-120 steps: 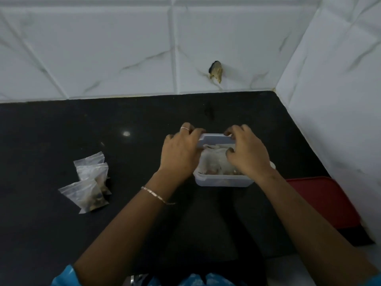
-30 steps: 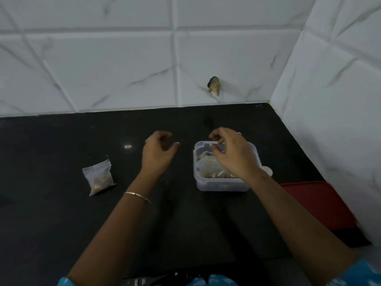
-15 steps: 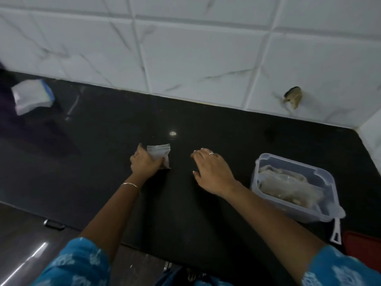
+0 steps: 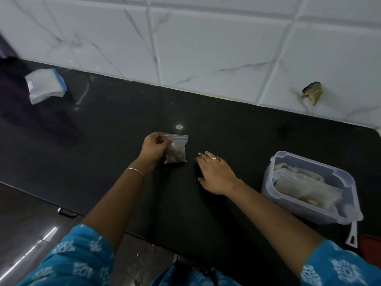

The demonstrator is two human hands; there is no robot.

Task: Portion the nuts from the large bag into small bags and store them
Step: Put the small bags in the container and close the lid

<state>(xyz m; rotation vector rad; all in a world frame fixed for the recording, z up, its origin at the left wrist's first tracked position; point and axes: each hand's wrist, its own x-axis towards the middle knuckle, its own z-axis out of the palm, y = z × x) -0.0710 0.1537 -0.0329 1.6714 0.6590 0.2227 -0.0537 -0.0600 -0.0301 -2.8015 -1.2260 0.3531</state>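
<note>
Near the middle of the frame, the left hand (image 4: 153, 148) is pinching a small bag (image 4: 176, 149) by its top edge, while the right hand (image 4: 215, 174) is lying flat, fingers spread, palm down.

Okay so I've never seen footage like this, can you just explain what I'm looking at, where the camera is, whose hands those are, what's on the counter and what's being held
There is no robot here. A person wears one wide-angle camera on the head, looking forward and down at their own bare hands, so the arms in blue patterned sleeves come in from the bottom.

The surface is a glossy black stone counter against a white marbled tile wall. The left hand pinches the top of a small clear zip bag of nuts, whose bottom seems to touch the counter. The right hand is spread open, palm down, holding nothing.

To the right stands a clear plastic storage box without its lid, with filled bags inside. Far left lies a stack of empty clear bags with a blue edge.
</note>
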